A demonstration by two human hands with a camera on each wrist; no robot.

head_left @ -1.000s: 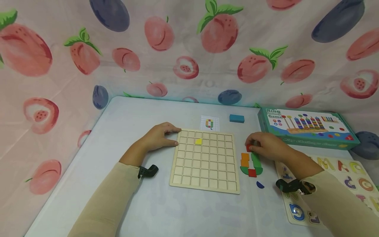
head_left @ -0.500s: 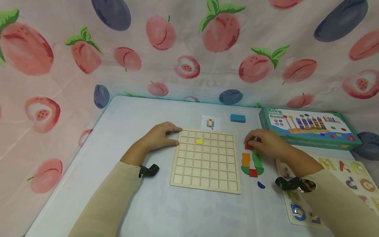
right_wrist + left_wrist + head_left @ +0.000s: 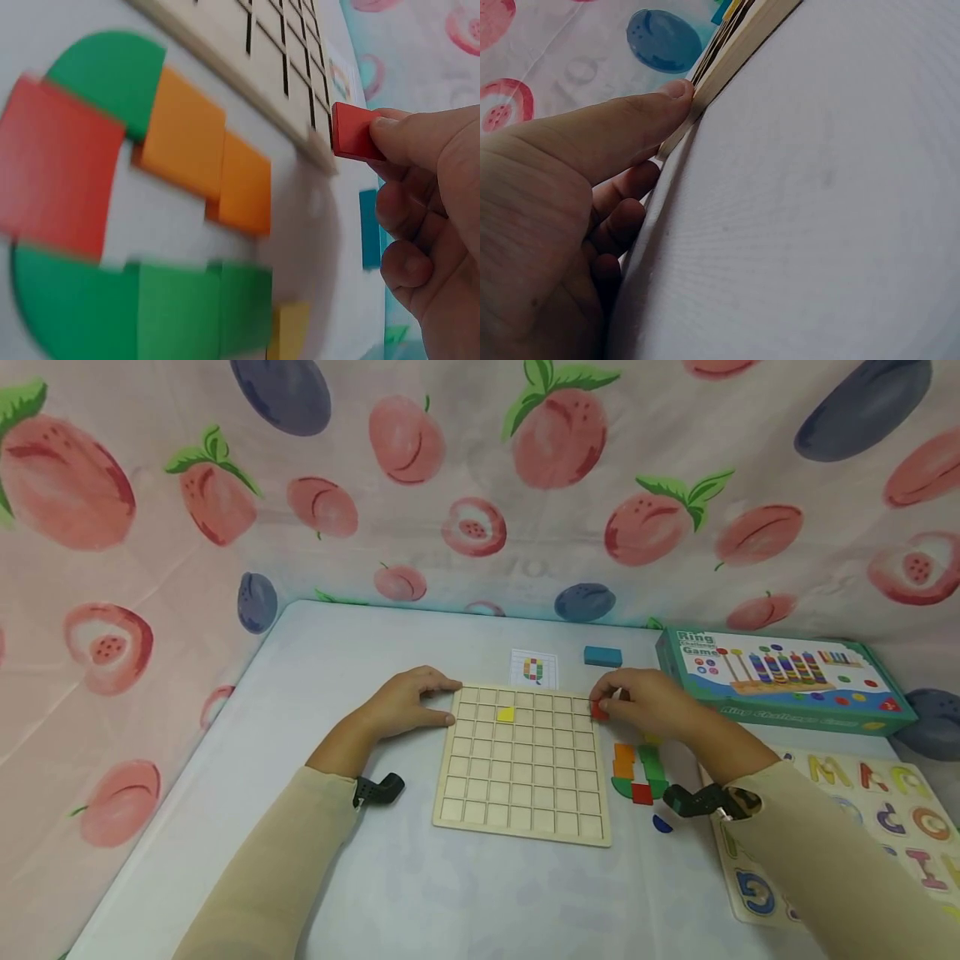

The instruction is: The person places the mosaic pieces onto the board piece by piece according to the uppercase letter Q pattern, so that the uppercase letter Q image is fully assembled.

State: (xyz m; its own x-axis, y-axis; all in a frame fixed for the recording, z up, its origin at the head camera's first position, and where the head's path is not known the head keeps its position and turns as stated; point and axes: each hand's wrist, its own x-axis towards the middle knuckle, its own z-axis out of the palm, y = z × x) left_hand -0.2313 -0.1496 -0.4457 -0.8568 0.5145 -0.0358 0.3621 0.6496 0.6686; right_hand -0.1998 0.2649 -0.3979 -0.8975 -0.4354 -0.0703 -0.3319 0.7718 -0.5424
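A square wooden grid board (image 3: 521, 839) lies on the table, with a yellow piece (image 3: 506, 715) in one upper cell. My left hand (image 3: 408, 702) touches its upper left side, the index fingertip at the corner and the thumb (image 3: 641, 120) against the edge. My right hand (image 3: 648, 697) pinches a red square tile (image 3: 354, 133) between thumb and fingers, by the board's upper right corner. Right of the board sit two orange tiles (image 3: 624, 760), green pieces (image 3: 652, 764), another red tile (image 3: 642, 793) and, partly under the hand's shadow, a yellow piece (image 3: 289, 330).
A small pattern card (image 3: 534, 669) lies behind the board, beside a blue block (image 3: 603, 657). A green Ring Challenge Game box (image 3: 787, 685) stands at the back right. Below it is a wooden letter puzzle (image 3: 900, 785), partly covered by the right sleeve. A dark blue half-round piece (image 3: 662, 824) lies nearer.
My right hand has lifted the red tile from above the loose pieces and carried it left to the board's upper right corner. The left hand stays at the board's edge.
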